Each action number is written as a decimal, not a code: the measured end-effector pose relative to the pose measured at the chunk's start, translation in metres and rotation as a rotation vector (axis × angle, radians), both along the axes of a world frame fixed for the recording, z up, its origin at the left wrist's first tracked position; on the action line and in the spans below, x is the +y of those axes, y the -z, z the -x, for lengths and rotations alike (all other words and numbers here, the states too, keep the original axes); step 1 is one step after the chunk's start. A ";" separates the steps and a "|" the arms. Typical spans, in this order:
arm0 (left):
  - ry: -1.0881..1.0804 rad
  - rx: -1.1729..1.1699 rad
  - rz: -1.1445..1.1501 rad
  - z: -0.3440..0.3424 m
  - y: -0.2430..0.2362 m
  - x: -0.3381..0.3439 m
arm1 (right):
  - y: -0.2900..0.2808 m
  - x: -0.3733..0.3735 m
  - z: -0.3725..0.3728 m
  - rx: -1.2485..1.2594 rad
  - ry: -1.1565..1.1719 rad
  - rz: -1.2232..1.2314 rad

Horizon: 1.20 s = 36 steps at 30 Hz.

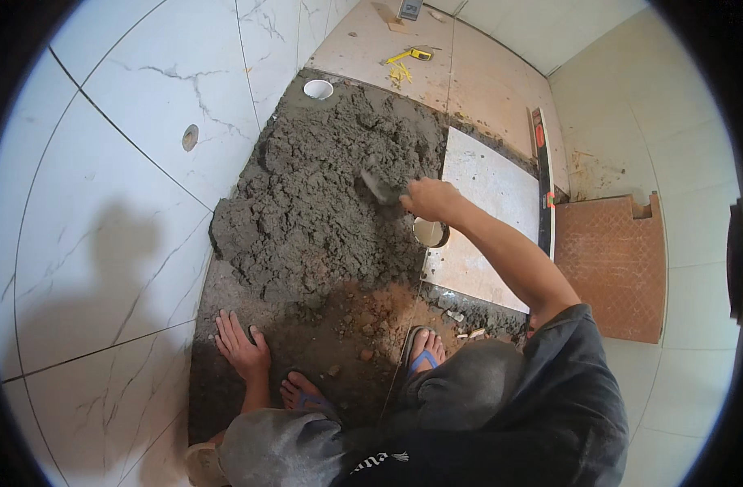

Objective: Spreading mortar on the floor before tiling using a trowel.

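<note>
My right hand is closed around the handle of a trowel, whose blade touches the wet grey mortar or hovers just above it; I cannot tell which. The mortar is spread in a rough, lumpy bed over the floor. Beneath my right wrist a round pipe opening sits at the edge of a pale floor tile. My left hand rests palm down beside the tiled wall, fingers spread, on the dirty floor short of the mortar.
A white pipe end rises at the mortar's far corner. Along the pale tile's right side lies a spirit level. A brown tile with a notched corner is at the right wall. A yellow tape measure lies at the back.
</note>
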<state>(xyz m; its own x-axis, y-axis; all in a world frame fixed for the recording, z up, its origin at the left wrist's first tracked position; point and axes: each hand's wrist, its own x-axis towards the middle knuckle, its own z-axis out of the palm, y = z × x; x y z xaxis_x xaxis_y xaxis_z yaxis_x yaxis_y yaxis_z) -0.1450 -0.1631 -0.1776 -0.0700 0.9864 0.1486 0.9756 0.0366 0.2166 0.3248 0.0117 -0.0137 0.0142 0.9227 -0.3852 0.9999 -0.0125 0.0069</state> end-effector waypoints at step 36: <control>-0.018 -0.039 0.034 -0.001 -0.005 0.006 | -0.058 0.004 0.004 -0.097 -0.184 -0.273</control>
